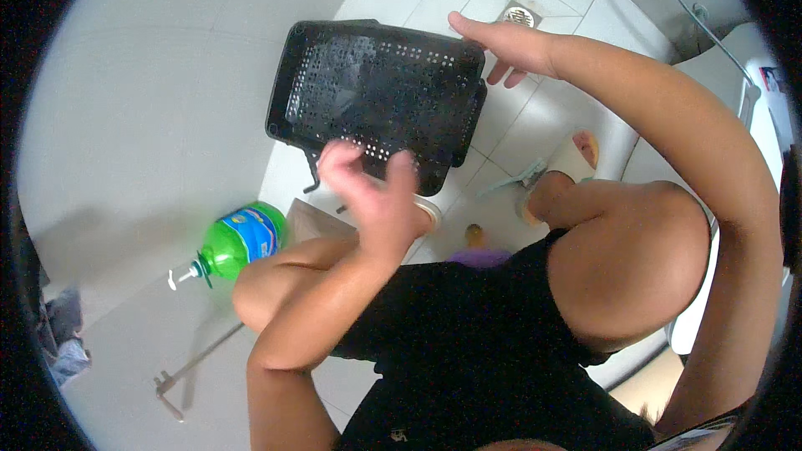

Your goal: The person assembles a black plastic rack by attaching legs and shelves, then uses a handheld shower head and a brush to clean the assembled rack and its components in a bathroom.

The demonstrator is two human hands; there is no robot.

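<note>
A black plastic basket (376,92) with rows of small holes is over the white tiled floor in front of me, wet-looking and slightly turned. My right hand (514,48) is at its far right corner, thumb stretched along the far edge and other fingers hanging apart; some fingertips touch or nearly touch the rim. Over the near edge is my left hand (372,192), a little blurred, with thumb and fingers apart and nothing visible between them. Whether it touches the basket I cannot tell. A thin black hooked piece (312,174) sticks out below the basket's near left side.
A green pump bottle (242,242) with a blue label stands by my left knee. A floor drain (520,17) lies beyond my right hand. Near my right foot is a pale blue brush-like object (522,177). A grey wall (167,100) rises at left; a thin hose (693,12) hangs at right.
</note>
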